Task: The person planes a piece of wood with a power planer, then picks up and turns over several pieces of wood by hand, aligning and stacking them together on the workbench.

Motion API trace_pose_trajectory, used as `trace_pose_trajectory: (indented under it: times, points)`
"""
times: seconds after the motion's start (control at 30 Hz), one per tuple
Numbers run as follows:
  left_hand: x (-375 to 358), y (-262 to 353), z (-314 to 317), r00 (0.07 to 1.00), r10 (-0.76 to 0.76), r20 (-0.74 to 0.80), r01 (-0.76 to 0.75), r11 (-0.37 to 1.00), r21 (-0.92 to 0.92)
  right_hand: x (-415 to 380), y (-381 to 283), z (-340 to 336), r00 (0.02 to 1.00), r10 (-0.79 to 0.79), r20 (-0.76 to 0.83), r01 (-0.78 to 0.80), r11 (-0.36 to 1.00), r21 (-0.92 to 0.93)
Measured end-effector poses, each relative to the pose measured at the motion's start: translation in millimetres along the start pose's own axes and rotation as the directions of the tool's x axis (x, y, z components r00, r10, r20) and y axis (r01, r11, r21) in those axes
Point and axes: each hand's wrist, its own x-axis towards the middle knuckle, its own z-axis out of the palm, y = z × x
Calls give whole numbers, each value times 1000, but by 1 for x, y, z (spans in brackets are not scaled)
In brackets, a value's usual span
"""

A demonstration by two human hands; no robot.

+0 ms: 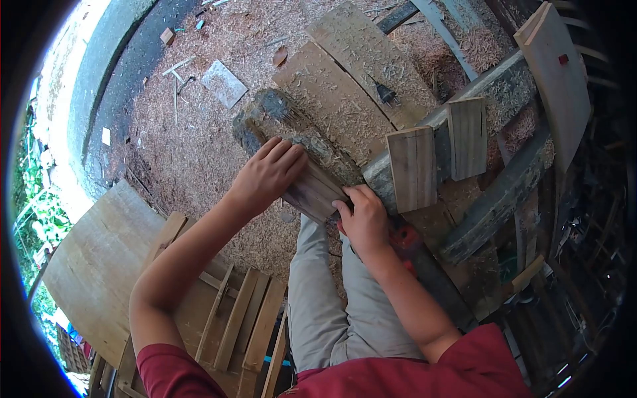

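Note:
My left hand (269,174) lies flat, fingers together, on a weathered wooden board (315,191) that rests across a grey log (494,89). My right hand (363,219) grips the near end of the same board, thumb on its edge. Under my right wrist a red tool (405,240) shows partly, mostly hidden by the hand. Two short cut boards (413,167) stand against the log just right of my hands.
Sawdust covers the ground (199,152). Wide planks (361,53) lie beyond the log. A large plywood sheet (99,259) and a slatted wooden frame (239,318) sit at lower left. A tall board (561,79) leans at right. Dark beams (497,199) lie nearby.

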Motion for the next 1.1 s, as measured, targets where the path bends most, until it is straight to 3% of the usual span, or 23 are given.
trace_pose_trajectory:
  times: [0.57, 0.77, 0.97, 1.1]
  points:
    - [0, 2, 1, 1000, -24, -8, 24, 1000, 10, 3, 3, -1, 1000, 5, -13, -4, 993, 120]
    - [0, 2, 3, 999, -30, 16, 30, 1000, 1, 2, 2, 3, 1000, 24, 2, -24, 998, 65]
    - [-1, 0, 2, 998, -31, 53, 33, 999, -36, 3, -12, 5, 995, -97, 18, 98, 994, -57]
    - [-3, 2, 3, 999, -20, 27, 20, 1000, 2, 6, -9, 6, 998, -48, 35, 49, 999, -23]
